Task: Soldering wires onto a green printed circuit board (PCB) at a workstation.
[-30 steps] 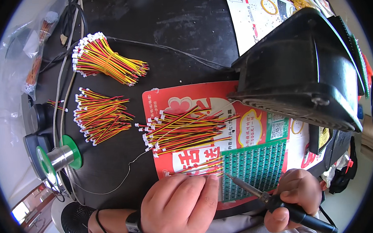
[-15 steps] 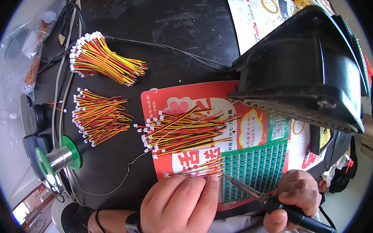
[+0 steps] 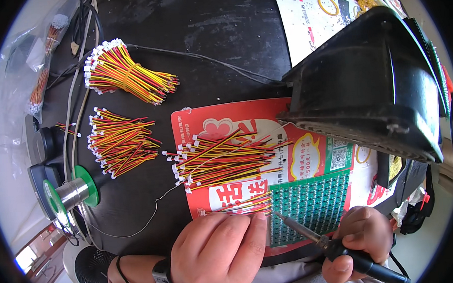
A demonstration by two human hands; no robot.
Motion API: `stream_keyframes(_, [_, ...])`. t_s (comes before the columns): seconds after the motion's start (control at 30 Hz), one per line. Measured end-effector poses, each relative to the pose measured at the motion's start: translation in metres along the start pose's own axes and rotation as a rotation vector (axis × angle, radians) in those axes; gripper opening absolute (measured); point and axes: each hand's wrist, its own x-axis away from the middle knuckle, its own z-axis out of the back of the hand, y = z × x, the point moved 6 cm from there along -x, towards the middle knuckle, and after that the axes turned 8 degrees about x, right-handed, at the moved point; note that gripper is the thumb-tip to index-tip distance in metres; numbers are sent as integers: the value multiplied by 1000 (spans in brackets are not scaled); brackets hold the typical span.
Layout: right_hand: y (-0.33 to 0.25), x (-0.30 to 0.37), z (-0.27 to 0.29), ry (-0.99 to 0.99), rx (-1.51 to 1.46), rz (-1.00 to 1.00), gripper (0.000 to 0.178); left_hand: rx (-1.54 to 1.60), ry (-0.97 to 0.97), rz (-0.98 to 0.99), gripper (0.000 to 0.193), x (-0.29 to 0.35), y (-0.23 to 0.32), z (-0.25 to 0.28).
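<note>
One soldering iron (image 3: 321, 239) is grasped by the right hand (image 3: 363, 234); the left hand's (image 3: 219, 252) obscured grip at the black tabletop (image 3: 137, 205) cannot be determined.

The red sheet (image 3: 266, 108) near the tabletop's (image 3: 215, 24) near edge bears big red characters (image 3: 242, 193) by its left edge, small characters (image 3: 182, 129) at its far left corner, print in a yellow bubble (image 3: 305, 158), and a square code (image 3: 338, 158). The white sheet (image 3: 293, 33), toward the tabletop's right edge, shows black and red print, perhaps partly Latin letters.
</note>
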Motion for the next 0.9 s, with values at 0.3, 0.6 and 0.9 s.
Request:
stream_keyframes(0.3, [3,-1,-4,-58,-56,43,36,-19,-28,45,23,-12,4,1])
stream_keyframes(0.6, [-9,-23,-2,-42,-224,77,27,-7,0,43,23,-3,3,1])
stream_keyframes(0.9, [-10,-27,4,-39,-205,88,26,16,133,101,18,-7,10,12])
